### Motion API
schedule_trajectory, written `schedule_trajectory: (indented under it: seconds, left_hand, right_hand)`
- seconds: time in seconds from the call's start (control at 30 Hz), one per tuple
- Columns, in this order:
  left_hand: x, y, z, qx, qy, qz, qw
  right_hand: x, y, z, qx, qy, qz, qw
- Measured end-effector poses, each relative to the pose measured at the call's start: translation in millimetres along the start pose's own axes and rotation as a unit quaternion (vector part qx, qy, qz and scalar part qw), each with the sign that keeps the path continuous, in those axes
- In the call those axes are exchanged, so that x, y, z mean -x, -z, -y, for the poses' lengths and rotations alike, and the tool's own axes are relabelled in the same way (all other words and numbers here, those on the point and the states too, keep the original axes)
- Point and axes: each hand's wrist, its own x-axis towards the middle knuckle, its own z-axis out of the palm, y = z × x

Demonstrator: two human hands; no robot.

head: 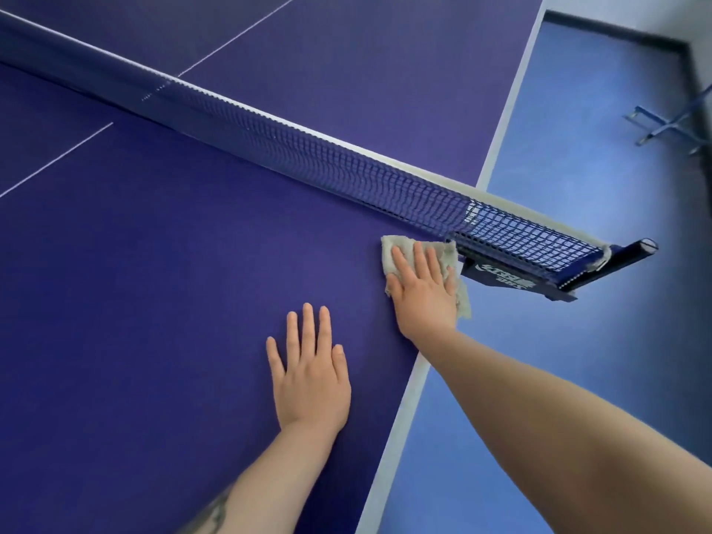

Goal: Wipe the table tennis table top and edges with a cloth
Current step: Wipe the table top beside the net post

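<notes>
Head view: a deep blue table tennis worktop (154,302) is seen from above, matte and finely textured, with thin white lines and a pale border running down the lower right of the frame. A dark mesh net (346,163) with a white top band is stretched diagonally from upper left to centre right, ending at a clamp post (601,267) that overhangs the edge.

A pale, frayed cloth (447,252), soft and rumpled, is pressed flat on the worktop just beside the net clamp, near the side border. It is held down by the right hand (420,287), fingers straight and spread, not curled round it. The left hand (308,368) is laid flat on the bare surface, fingers straight, holding nothing.

The corner by the net appears to be under wiping. The next stroke would likely call for the cloth to be drawn along the border, clear of the clamp.
</notes>
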Motion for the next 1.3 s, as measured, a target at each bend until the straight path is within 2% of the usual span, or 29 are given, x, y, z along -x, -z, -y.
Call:
schedule_trajectory:
  seconds: [0.1,0.2,0.33,0.4,0.53,0.83,1.07,1.3]
  left_hand:
    - [22.2,-5.8,-31.0,0.007,-0.058,0.03,0.998]
    - [49.3,-4.8,-45.7,0.022,-0.078,0.065,0.995]
    - [79.1,14.4,-47.4,0.02,-0.073,0.124,0.989]
    - [96.8,26.1,-44.4,0.044,-0.041,0.126,0.99]
    - [142.7,53.3,-39.0,0.081,0.046,0.083,0.992]
    - [305.6,80.3,-41.9,0.138,0.206,-0.055,0.967]
    - [451.6,102.7,-21.1,0.177,0.343,-0.149,0.91]
    - [599.2,124.2,27.3,0.172,0.461,-0.222,0.841]
  right_hand:
    - [31.3,8.3,-34.6,-0.034,-0.086,0.004,0.996]
    - [75.4,8.2,-61.3,-0.087,-0.15,0.008,0.985]
    - [132.4,23.4,-79.6,-0.217,-0.162,0.025,0.962]
    - [158.8,32.3,-89.5,-0.219,-0.138,0.025,0.965]
    - [198.4,57.3,-103.0,-0.194,-0.077,0.048,0.977]
    - [289.1,87.0,-115.3,-0.16,0.107,0.061,0.979]
    - [376.5,95.6,-71.6,-0.165,0.236,0.085,0.954]
    - [486.6,84.5,-5.2,-0.151,0.374,0.108,0.909]
